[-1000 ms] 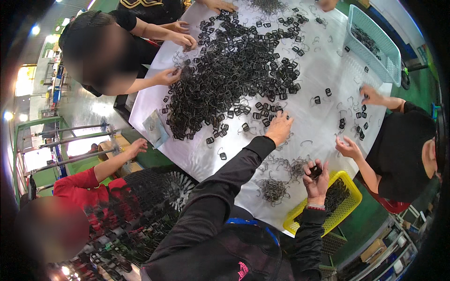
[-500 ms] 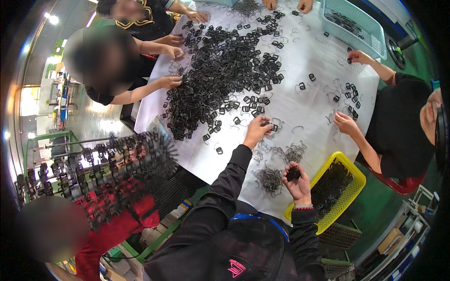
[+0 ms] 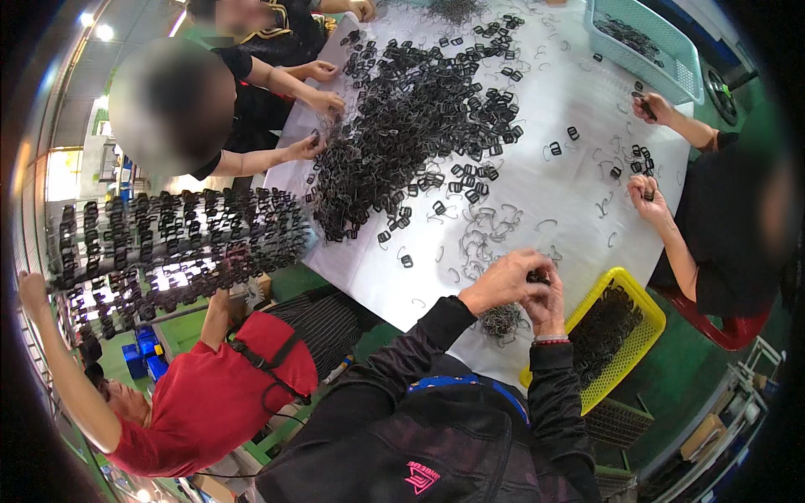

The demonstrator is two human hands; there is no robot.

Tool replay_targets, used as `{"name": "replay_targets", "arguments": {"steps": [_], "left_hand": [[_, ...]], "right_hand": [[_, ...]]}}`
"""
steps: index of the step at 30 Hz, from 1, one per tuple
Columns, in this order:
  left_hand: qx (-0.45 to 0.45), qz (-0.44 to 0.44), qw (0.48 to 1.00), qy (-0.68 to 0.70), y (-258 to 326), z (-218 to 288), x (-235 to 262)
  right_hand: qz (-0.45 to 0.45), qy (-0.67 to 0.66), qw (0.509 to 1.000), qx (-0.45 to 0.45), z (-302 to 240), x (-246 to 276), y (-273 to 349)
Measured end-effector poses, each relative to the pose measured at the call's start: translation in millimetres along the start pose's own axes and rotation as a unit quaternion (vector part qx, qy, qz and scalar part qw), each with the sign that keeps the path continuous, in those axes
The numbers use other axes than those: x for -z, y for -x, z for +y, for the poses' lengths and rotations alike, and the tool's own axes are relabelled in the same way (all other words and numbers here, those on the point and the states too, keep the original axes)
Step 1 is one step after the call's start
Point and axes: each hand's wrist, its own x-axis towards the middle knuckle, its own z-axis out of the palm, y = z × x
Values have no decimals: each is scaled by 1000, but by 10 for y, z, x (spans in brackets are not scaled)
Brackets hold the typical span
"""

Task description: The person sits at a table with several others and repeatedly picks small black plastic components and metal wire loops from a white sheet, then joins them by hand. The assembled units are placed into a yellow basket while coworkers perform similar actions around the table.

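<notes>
A yellow basket [image 3: 625, 362] holds dark pieces [image 3: 605, 331]; left hand [image 3: 503, 281] and right hand [image 3: 547, 303] curl around a buckle [image 3: 537, 276].

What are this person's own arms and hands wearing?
Both the left hand and the right hand are ungloved. Black long sleeves end in snug cuffs, and a thin reddish band circles the right wrist.

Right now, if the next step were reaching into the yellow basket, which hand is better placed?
Probably the right hand: the yellow basket lies just to its right. The left hand is farther from it.
</notes>
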Motion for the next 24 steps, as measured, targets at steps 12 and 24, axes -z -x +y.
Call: {"name": "replay_targets", "arguments": {"steps": [12, 24], "left_hand": [[201, 224, 920, -251, -313, -1889, 464], [73, 192, 946, -250, 181, -1787, 521]], "right_hand": [[9, 30, 999, -6, -85, 152, 122], [-78, -8, 996, -35, 111, 35, 53]]}}
